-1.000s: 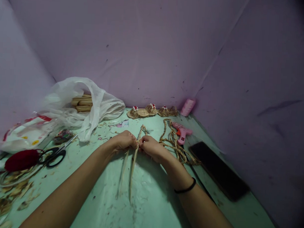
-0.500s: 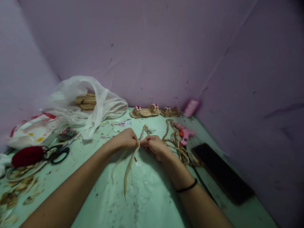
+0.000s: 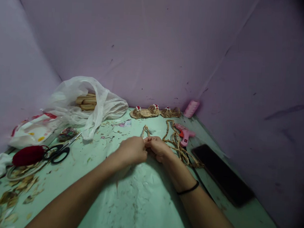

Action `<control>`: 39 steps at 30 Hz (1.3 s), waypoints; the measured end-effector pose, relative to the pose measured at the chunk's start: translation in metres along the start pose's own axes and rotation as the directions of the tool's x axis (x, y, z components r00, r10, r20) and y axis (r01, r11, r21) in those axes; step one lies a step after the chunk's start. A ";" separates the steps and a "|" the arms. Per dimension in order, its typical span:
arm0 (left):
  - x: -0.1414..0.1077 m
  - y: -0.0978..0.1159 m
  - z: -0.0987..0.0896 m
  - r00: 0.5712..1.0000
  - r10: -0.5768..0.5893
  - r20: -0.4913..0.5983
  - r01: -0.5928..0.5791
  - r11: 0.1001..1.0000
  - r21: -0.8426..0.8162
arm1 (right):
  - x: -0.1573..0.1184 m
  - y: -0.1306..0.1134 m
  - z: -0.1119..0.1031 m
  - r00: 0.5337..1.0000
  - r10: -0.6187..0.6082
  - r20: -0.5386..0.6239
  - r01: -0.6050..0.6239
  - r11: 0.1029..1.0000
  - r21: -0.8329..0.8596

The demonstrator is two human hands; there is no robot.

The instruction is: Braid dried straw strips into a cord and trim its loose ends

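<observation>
My left hand (image 3: 132, 151) and my right hand (image 3: 157, 148) meet over the middle of the table, fingers closed. Between them is the end of a braided straw-coloured cord (image 3: 146, 128), which loops up just beyond my fingertips. My right hand pinches this braid. My left hand is turned palm down and covers the loose fibre strands at the braid's end, so its exact grip is hidden. Right of my hands lies a tangled length of the same braided cord (image 3: 176, 141).
Along the back wall lie small woven slippers (image 3: 150, 111) with beads, beside a pink thread spool (image 3: 191, 108). A pink glue gun (image 3: 186, 135) and a black phone (image 3: 222, 173) lie right. Left are scissors (image 3: 62, 150), red yarn (image 3: 28, 155) and a white plastic bag (image 3: 99, 107).
My left hand has come right and toward me, turning over the strands, which hung down in plain sight before and are now mostly hidden. My right hand has hardly moved.
</observation>
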State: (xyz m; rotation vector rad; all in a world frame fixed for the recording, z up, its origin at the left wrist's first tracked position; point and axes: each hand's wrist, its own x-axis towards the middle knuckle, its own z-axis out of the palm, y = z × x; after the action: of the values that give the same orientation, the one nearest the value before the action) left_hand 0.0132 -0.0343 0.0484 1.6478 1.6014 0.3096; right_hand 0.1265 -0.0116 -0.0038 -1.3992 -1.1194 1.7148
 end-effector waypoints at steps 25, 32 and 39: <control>0.036 -0.022 0.009 0.978 -0.199 0.059 0.205 0.876 -0.436 | -0.028 -0.020 0.008 0.912 -0.405 -0.068 0.090 0.360 -0.929; 0.037 -0.029 0.008 0.967 -0.194 0.166 0.254 0.789 -0.559 | -0.040 -0.022 0.028 0.910 -0.411 -0.050 0.053 0.235 -0.971; 0.031 -0.037 0.002 0.987 -0.113 0.113 0.158 0.792 -0.589 | -0.047 -0.029 0.023 0.921 -0.390 0.021 0.130 0.254 -0.959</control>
State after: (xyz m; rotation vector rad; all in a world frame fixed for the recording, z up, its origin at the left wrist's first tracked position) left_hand -0.0070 -0.0104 0.0117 1.0364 1.3654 0.6051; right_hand 0.1136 -0.0453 0.0442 -1.8097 -2.2859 0.4411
